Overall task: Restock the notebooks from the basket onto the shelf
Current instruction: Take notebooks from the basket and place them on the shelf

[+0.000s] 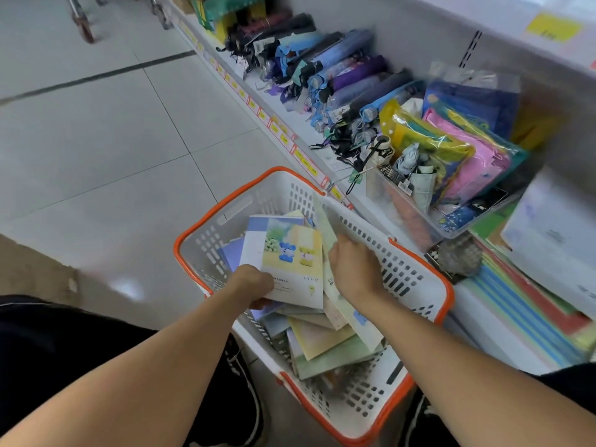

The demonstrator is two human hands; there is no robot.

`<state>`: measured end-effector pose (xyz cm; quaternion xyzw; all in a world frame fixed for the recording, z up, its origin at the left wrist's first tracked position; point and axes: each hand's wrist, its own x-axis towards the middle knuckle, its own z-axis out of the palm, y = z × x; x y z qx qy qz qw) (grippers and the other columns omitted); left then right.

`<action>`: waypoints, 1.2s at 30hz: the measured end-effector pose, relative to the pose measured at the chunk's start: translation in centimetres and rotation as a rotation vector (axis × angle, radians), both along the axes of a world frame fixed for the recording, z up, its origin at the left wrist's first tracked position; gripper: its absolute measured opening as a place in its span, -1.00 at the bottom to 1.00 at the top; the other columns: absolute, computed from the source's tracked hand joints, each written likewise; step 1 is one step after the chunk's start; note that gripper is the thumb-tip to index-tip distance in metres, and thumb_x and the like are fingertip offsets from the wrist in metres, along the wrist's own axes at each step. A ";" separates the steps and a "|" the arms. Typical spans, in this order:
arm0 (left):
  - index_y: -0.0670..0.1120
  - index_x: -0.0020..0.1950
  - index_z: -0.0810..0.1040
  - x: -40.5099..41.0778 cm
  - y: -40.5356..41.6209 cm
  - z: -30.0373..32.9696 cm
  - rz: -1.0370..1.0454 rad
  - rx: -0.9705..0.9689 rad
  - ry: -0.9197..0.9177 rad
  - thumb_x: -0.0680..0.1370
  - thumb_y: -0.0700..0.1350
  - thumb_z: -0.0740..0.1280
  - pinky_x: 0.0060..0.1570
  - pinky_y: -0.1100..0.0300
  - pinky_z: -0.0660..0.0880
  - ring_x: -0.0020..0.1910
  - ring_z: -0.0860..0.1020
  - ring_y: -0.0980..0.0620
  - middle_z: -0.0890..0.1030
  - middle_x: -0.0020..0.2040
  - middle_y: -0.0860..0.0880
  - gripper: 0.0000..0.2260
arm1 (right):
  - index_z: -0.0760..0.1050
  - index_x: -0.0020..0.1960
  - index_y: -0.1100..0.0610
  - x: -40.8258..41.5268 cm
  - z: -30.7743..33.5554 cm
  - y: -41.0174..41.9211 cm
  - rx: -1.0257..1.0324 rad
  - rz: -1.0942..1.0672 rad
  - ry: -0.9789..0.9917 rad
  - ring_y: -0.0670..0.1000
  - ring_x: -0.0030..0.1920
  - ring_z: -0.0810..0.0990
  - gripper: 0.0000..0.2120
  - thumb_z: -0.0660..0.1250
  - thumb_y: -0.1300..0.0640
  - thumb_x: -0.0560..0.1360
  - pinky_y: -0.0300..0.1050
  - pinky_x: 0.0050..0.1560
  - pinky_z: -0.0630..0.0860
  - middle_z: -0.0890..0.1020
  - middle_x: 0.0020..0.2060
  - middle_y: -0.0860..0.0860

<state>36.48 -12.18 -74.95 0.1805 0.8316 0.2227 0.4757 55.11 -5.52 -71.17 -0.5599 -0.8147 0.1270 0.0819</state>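
Basket (416, 279): white, orange rim, on the floor (96, 140) against the front edge of the shelf (306, 127), right in front of you.
Notebooks (317, 346): loose pile inside the basket, pastel covers, overlapping at angles.
Left hand (254, 283): your fingers clamp the near edge of a cartoon-cover notebook (295, 256) (tilted up above the pile).
Right hand (353, 269): closed on a pale green notebook (346, 314) standing on edge along the basket's shelf-side wall.
Shelf: folded umbrellas (338, 79) in a row; clear bin (416, 217) of packaged goods; coloured folders (529, 314) at the right end.
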 end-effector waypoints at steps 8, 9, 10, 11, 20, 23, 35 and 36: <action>-0.15 -0.02 0.64 -0.2 0.4 3.6 0.264 0.371 -0.457 0.38 0.48 0.24 0.00 0.04 0.56 -0.04 0.63 -0.15 0.69 -0.05 -0.13 -0.31 | 0.50 0.05 0.13 -7.0 4.7 -5.0 0.188 0.322 -0.126 0.13 -0.14 0.69 -0.86 0.24 0.25 0.52 -0.10 -0.31 0.33 0.69 -0.17 0.07; -0.18 0.05 0.65 -0.3 0.4 3.9 0.231 0.407 -0.641 0.38 0.39 0.34 0.07 0.02 0.55 0.00 0.63 -0.15 0.69 0.01 -0.16 -0.36 | 0.53 0.01 0.11 -7.4 4.4 -5.9 0.223 0.352 -0.136 0.12 -0.16 0.69 -0.87 0.31 0.23 0.47 -0.11 -0.33 0.37 0.69 -0.21 0.06; -0.21 0.07 0.64 -0.4 0.5 4.1 0.200 0.447 -0.701 0.39 0.19 0.43 0.07 0.05 0.54 -0.01 0.61 -0.15 0.67 0.04 -0.18 -0.50 | 0.55 -0.04 0.10 -7.8 3.7 -6.3 0.256 0.384 -0.132 0.11 -0.16 0.69 -0.89 0.35 0.21 0.44 -0.10 -0.33 0.40 0.68 -0.22 0.05; -0.25 0.03 0.63 -0.5 0.6 3.9 0.225 0.461 -0.667 0.40 -0.04 0.45 0.00 0.08 0.52 -0.06 0.58 -0.14 0.66 0.01 -0.22 -0.68 | 0.55 -0.07 0.09 -7.9 2.9 -6.4 0.207 0.431 -0.074 0.11 -0.15 0.67 -0.94 0.33 0.16 0.47 -0.08 -0.31 0.43 0.67 -0.21 0.06; -0.20 0.02 0.50 -3.0 1.3 2.7 0.630 0.368 -0.168 0.52 -0.42 0.21 -0.32 0.18 0.44 -0.30 0.48 -0.03 0.54 -0.22 -0.11 -0.81 | 0.50 -0.04 0.14 -0.2 -5.1 0.9 -0.702 -0.528 0.452 0.14 0.01 0.58 -0.65 0.41 -0.14 0.46 -0.09 -0.09 0.47 0.56 -0.12 0.05; -0.15 0.06 0.52 -2.8 1.1 2.5 0.584 0.416 -0.127 0.51 -0.42 0.22 -0.26 0.16 0.49 -0.21 0.54 -0.05 0.58 -0.11 -0.11 -0.76 | 0.60 -0.10 0.24 0.3 -7.6 0.1 -0.905 -0.576 0.588 0.19 -0.02 0.66 -0.65 0.49 -0.07 0.43 0.11 -0.02 0.64 0.69 -0.10 0.14; -0.05 -0.09 0.61 -2.9 1.0 3.8 0.447 0.600 0.138 0.48 -0.30 0.26 -0.22 0.03 0.64 -0.20 0.65 -0.07 0.65 -0.21 -0.02 -0.80 | 0.46 -0.06 -0.04 0.0 2.3 4.4 -0.531 -0.296 0.962 0.05 -0.07 0.61 -0.77 0.17 0.24 0.66 0.02 -0.38 0.65 0.58 -0.06 -0.06; -0.06 -0.07 0.62 -2.6 1.4 4.3 0.432 0.590 0.073 0.50 -0.30 0.28 -0.30 0.11 0.63 -0.23 0.64 -0.03 0.66 -0.19 -0.03 -0.81 | 0.48 -0.02 -0.04 0.1 4.0 4.9 -0.574 -0.265 1.071 0.05 -0.08 0.64 -0.79 0.17 0.22 0.66 -0.02 -0.37 0.64 0.61 -0.03 -0.04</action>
